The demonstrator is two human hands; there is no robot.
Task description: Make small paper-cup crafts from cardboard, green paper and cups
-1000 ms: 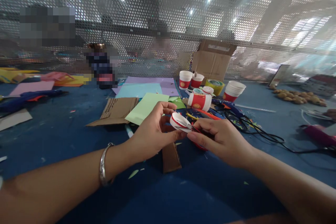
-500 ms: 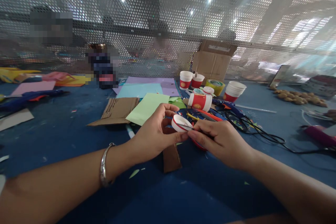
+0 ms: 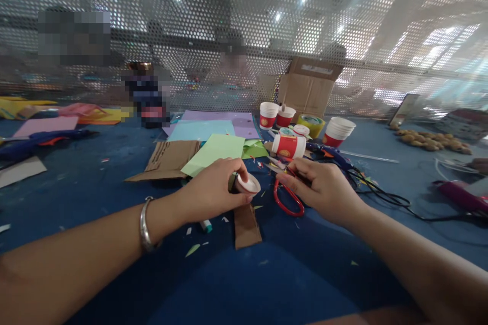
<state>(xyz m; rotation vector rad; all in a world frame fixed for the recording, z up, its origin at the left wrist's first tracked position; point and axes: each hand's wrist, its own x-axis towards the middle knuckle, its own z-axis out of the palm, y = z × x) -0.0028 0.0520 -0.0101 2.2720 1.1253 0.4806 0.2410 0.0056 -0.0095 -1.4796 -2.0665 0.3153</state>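
Between the thumb and fingers of my left hand [image 3: 213,189] is the short cut-off base of a paper cup [image 3: 249,185], white inside and tilted toward me. My right hand [image 3: 326,190] is closed on a pair of scissors [image 3: 277,200]. One red handle loop hangs below the fingers, and the blades point left with their tips apart from the cup base; the rest of the handle is hidden by the hand. Under the cup base lies a brown cardboard strip [image 3: 247,228]. A red and white paper cup [image 3: 288,147] rests on its side just beyond the scissors.
Coloured paper sheets [image 3: 215,155] and folded cardboard [image 3: 173,159] lie ahead. Stacked paper cups [image 3: 338,131] and yellow tape [image 3: 311,124] stand farther back. A blue glue gun [image 3: 339,156] trails a black cable [image 3: 392,198] rightward. Paper scraps litter the blue table [image 3: 183,284].
The scissors have come away from the cup base, which has tipped and shifted slightly left and down in my left hand. My right hand has turned, bringing the red handle into view.
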